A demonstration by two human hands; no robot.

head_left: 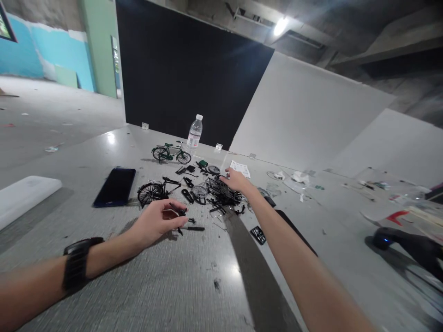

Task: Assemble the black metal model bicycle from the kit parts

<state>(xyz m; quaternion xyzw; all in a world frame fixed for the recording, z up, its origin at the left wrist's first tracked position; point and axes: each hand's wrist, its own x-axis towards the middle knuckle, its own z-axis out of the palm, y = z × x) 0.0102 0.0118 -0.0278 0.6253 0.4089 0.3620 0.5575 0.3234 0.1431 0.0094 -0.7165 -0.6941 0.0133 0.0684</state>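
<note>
My left hand (161, 220), a black watch (80, 258) on its wrist, is closed around a small black model-bicycle part (178, 210). Just under its fingertips lies a dark screwdriver (193, 228) on the table. My right hand (237, 179) reaches over the far side of a pile of black bicycle parts (224, 196), its thumb and fingers apart. Loose model wheels (200, 192) lie in and beside that heap. A partly built black model bicycle (155, 190) is behind my left hand. Farther back stands a green model bicycle (171, 153), whole and upright.
A clear water bottle (194, 133) stands behind the green bicycle. At left are a dark phone (116, 186) and a white case-like object (26, 198). A printed sheet (240, 168) lies beyond my right hand. Plastic bags (299, 180) and a small black parts frame (258, 234) are to the right.
</note>
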